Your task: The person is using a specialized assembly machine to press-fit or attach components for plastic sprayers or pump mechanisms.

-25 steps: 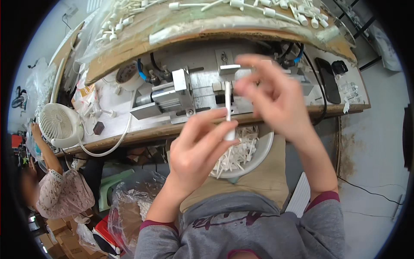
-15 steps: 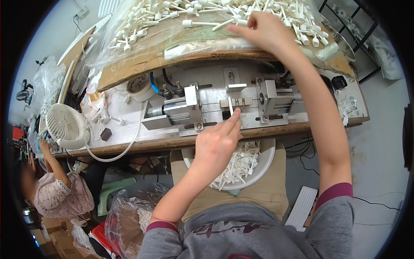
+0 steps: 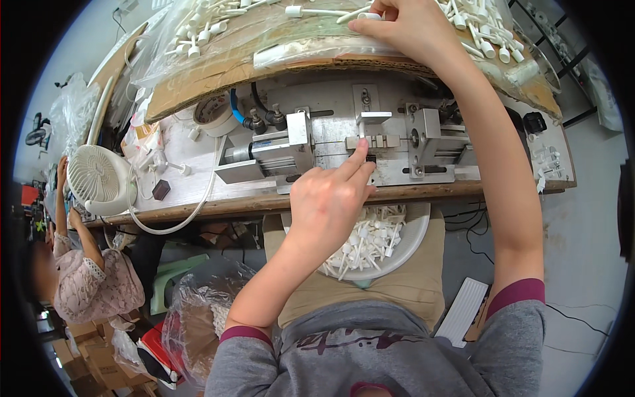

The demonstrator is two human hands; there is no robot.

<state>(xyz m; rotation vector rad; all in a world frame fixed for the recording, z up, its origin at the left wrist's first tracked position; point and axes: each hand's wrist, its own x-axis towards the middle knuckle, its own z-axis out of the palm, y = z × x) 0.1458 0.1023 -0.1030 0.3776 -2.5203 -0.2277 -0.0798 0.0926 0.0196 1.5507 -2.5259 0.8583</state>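
Observation:
My left hand (image 3: 327, 202) rests at the near edge of the bench. Its index finger is stretched out and presses on a white stem (image 3: 362, 128) lying in the notched metal block (image 3: 390, 141); the other fingers are partly curled and grip nothing. Up on the cardboard, my right hand (image 3: 417, 30) pinches a white plastic scoop (image 3: 368, 16), with a cup-like head and thin handle, at its head end. A similar scoop (image 3: 293, 11) lies just left of it. Small metal clamps, the left one (image 3: 301, 135) and right one (image 3: 418, 142), flank the block.
Many loose scoops cover the cardboard sheet (image 3: 178, 96) above the bench. A white bowl (image 3: 418, 231) holding more scoops sits on my lap. At the left stand a small fan (image 3: 102, 178) and a tape roll (image 3: 213, 114). A co-worker (image 3: 99, 278) sits far left.
The whole view has shifted, so the cardboard sits higher in the picture. My left index finger has moved forward along the stem. My right hand stays by the same scoop.

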